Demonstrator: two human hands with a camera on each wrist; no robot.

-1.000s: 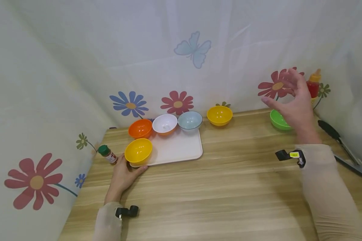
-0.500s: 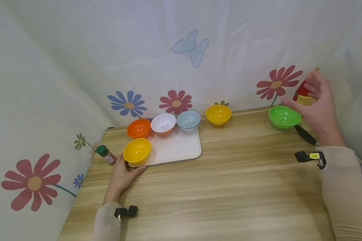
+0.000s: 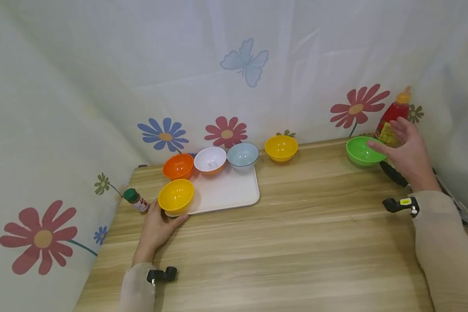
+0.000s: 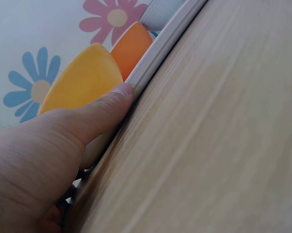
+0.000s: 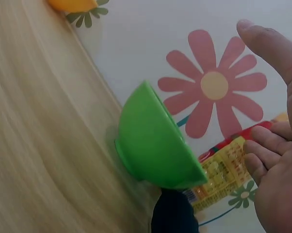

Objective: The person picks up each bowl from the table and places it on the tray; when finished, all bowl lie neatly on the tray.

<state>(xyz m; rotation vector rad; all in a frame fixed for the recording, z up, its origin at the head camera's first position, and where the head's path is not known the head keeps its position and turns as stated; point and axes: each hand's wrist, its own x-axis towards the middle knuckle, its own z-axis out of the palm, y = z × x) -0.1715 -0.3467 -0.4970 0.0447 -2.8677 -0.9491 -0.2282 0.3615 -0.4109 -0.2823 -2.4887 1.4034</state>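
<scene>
My left hand (image 3: 157,226) holds the near left corner of a white tray (image 3: 234,197), its thumb (image 4: 109,104) along the tray's front rim; its other fingers are mostly hidden. A yellow bowl (image 3: 176,195) sits on that corner beside the hand. Farther back are an orange bowl (image 3: 178,166), a white bowl (image 3: 210,158) with an orange outside, and a pale blue bowl (image 3: 243,154). My right hand (image 3: 409,154), fingers spread and holding nothing, hovers by a green bowl (image 5: 158,141). Behind that bowl stands a red squeeze bottle (image 3: 391,119) with a yellow cap.
A small shaker with a green lid (image 3: 135,200) stands left of the left hand. Another yellow bowl (image 3: 281,148) sits by the back wall. Black-handled tongs (image 3: 454,203) lie along the right wall, partly behind the right arm. Printed curtains border the wooden table (image 3: 281,260).
My right hand has moved right from in front of the green bowl, then slightly down, uncovering the bowl and more of the squeeze bottle. The left hand stays at the tray corner.
</scene>
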